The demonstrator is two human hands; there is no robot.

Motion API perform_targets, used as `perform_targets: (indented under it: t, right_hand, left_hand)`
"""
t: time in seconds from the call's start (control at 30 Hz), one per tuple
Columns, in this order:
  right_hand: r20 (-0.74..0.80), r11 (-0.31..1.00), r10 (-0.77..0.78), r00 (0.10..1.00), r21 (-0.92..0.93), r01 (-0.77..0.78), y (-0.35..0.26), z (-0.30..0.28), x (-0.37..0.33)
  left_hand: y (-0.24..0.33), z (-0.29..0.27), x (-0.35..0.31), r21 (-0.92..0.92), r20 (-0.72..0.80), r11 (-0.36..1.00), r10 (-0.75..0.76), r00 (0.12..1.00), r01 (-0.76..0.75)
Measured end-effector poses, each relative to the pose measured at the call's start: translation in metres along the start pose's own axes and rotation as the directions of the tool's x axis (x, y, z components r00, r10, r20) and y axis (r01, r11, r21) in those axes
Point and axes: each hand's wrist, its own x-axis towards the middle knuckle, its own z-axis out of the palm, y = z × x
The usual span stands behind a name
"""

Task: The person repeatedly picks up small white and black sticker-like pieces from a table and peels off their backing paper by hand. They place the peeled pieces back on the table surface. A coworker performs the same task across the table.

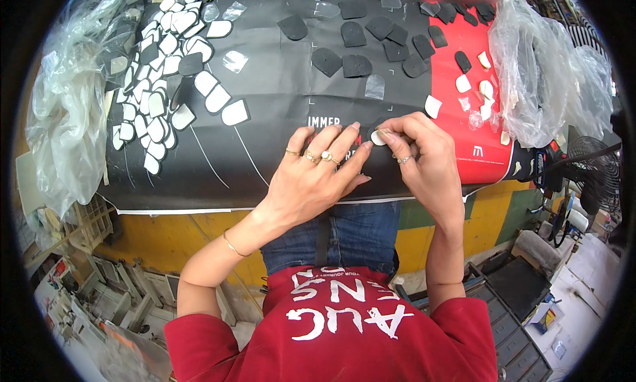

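Observation:
Between the thumb and fingers of my right hand (429, 162) is a small rounded pad (378, 138) with a white face. Just left of it, my left hand (310, 177) lies over the black sheet (278, 104) with its fingers apart, and no object shows in it. A dark shape partly shows behind the pinched pad, too hidden to make out. Left of my hands, a heap of white-faced, dark-edged pads (156, 104) covers the sheet. Beyond my hands, several black pads (354, 34) lie scattered among clear plastic pieces (374, 87).
Crumpled clear plastic bags (69, 117) hang at the left, with more plastic (530, 71) at the right. The sheet's red part (474, 163) carries a few white and black pads. A black fan (596, 163) stands at the right, and drawers (513, 345) are below it.

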Motion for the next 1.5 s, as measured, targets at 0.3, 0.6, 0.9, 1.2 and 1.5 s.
perform_targets:
  t: [0.3,0.6,0.9,1.2,1.5]
  right_hand:
    - [0.065,0.998,-0.021,0.998,-0.052,0.025,-0.002,-0.003,0.004]
    - [0.023,0.996,-0.05,0.998,-0.072,0.052,0.002,0.001,0.003]
    - [0.033,0.997,-0.002,0.999,-0.079,0.004,-0.004,0.0,0.003]
    - [-0.086,0.999,0.032,0.996,-0.012,-0.033,-0.001,0.007,0.003]
    - [-0.138,0.996,0.058,0.989,-0.063,-0.067,0.001,0.014,-0.001]
  left_hand:
    - [-0.001,0.0,0.0,-0.002,0.0,1.0,0.004,1.0,-0.004]
    - [0.0,0.0,0.0,-0.003,0.009,1.0,0.003,1.0,-0.003]
    - [0.001,-0.003,0.004,0.011,0.03,1.0,0.02,0.999,-0.021]
    - [0.001,-0.003,0.006,0.0,0.015,1.0,0.018,1.0,-0.018]
    - [0.001,-0.003,0.006,0.005,0.035,1.0,0.013,0.999,-0.013]
